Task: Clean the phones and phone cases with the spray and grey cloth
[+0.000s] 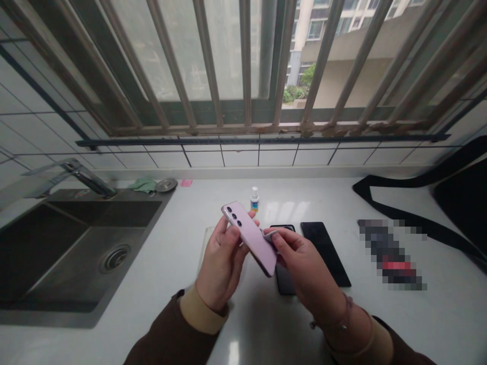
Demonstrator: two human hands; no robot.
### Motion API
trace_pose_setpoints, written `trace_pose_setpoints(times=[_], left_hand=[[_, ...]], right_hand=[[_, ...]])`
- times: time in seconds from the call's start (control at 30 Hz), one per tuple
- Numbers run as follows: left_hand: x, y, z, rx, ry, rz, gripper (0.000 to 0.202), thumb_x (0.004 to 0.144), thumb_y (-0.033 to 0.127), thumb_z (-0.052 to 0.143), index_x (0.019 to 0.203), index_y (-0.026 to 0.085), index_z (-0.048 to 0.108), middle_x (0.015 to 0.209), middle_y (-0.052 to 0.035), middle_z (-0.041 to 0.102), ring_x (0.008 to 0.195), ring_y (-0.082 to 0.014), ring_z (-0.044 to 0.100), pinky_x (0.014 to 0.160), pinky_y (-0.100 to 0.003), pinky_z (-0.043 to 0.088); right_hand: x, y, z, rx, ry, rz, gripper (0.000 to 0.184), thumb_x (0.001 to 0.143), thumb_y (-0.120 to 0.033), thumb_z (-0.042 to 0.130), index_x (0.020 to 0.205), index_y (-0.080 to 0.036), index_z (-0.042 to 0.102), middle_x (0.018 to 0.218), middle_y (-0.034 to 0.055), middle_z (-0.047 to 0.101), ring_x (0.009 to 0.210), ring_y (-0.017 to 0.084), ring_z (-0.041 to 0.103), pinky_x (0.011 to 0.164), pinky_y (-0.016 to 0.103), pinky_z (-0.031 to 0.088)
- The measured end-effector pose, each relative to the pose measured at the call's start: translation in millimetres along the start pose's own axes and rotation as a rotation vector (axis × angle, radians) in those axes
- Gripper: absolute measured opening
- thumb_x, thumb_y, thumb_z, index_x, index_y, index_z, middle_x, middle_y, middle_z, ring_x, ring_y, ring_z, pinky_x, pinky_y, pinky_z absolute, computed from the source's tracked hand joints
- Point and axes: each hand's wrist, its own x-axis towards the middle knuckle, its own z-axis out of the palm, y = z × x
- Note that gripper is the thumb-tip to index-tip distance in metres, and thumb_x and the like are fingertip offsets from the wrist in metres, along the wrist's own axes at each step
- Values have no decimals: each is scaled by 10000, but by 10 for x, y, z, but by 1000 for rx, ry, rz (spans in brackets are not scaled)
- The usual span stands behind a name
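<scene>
My left hand (222, 263) grips a lilac phone (253, 237) by its edge, back side up, its camera lenses toward the window. My right hand (304, 271) pinches a small pale cloth (269, 234) against the phone's back. Both hands hover above the white counter (152, 284). Under them lie two black phones, one (283, 284) partly hidden by my right hand and another (325, 252) just to its right. A small white dropper bottle (254, 198) stands behind the lilac phone.
A steel sink (76, 248) with a tap (85, 177) fills the left. A green rag (143, 184) and a sink strainer (166, 185) sit by its far edge. A black bag strap (395, 208) and a blurred-out object (391, 253) lie at right. A barred window spans the back.
</scene>
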Motion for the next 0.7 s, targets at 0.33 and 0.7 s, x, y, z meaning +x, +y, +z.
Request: trace_pose_setpoints(times=[0.33,0.7], left_hand=[[-41,-128,59,-56,-20,-441,600,1093,541,542,1449,71,649,1235,-227,792,939,-246,796,900,-359,639],[-2,-260,18,-125,101,-409,584,1016,628,637,1236,106,777,1100,-150,812,990,-249,766,1009,-369,591]], right_hand=[[12,-224,-237,-615,501,-478,282,1094,-390,592,1228,-256,801,1193,97,821,1117,284,768,1014,494,604],[-117,-144,-3,-601,-458,-1048,257,1068,-36,575,1246,-139,728,1345,111,794,1326,178,724,1206,343,566]])
